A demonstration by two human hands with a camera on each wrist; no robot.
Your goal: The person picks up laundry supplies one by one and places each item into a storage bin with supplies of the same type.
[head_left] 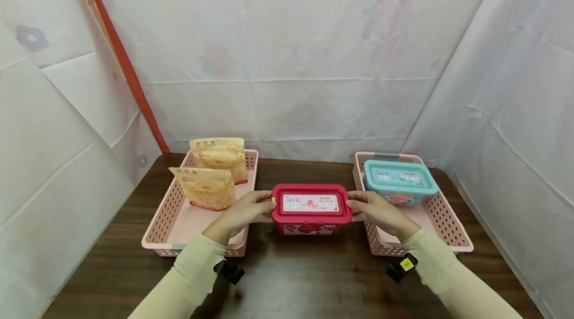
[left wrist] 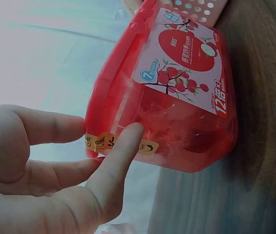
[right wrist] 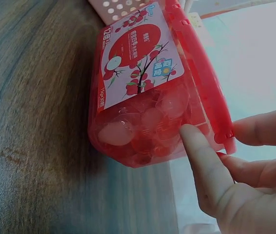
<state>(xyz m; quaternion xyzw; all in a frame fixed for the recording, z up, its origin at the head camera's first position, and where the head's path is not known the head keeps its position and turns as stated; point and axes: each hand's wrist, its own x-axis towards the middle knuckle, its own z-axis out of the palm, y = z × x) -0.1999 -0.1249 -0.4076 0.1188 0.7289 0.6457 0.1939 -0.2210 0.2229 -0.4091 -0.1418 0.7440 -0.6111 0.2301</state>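
Note:
A red lidded plastic tub (head_left: 312, 215) with a fruit label stands level between both hands in the middle of the table. Rounded, shiny capsules show through its clear red wall (right wrist: 142, 129) in the right wrist view. My left hand (head_left: 244, 213) grips the tub's left end, its thumb against the wall beside a yellow seal sticker (left wrist: 99, 142) and fingers at the lid edge. At the opposite end my right hand (head_left: 378, 212) holds the tub likewise, fingers at the lid rim. Whether the base touches the wood cannot be told for sure.
On the left, a pink perforated basket (head_left: 193, 232) holds two yellow pouches (head_left: 208, 188) standing up. A second pink basket (head_left: 448, 219) on the right holds a teal lidded tub (head_left: 400, 181). White sheeting (head_left: 287, 60) encloses the dark wooden table (head_left: 309, 279).

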